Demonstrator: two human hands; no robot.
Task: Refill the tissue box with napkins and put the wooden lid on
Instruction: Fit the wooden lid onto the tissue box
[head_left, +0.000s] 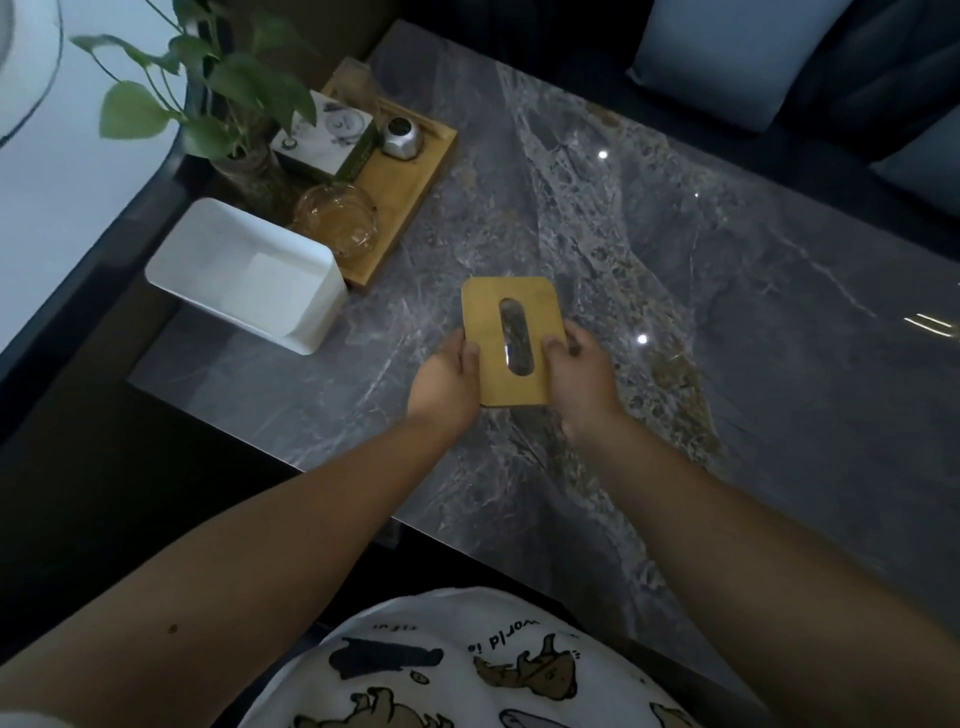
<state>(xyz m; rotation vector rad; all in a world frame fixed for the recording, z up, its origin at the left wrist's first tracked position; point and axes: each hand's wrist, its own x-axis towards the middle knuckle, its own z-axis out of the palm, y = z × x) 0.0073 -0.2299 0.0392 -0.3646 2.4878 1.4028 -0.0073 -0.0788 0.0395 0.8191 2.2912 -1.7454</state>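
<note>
Grey marble table (675, 270), both hands gripping wooden lid (488, 332), white box (244, 275) apart

The person wears a white T-shirt (467, 670) printed with cartoon animals in brown, a dark blue-grey shape and a pale grey one. Small dark lettering on the shirt, seen upside down, includes the word "world". Both forearms are bare to the edges of the picture, with no sleeves, watch or bracelet showing. The left hand (447, 376) and the right hand (582, 376) are bare, without gloves, and no rings can be made out.
</note>
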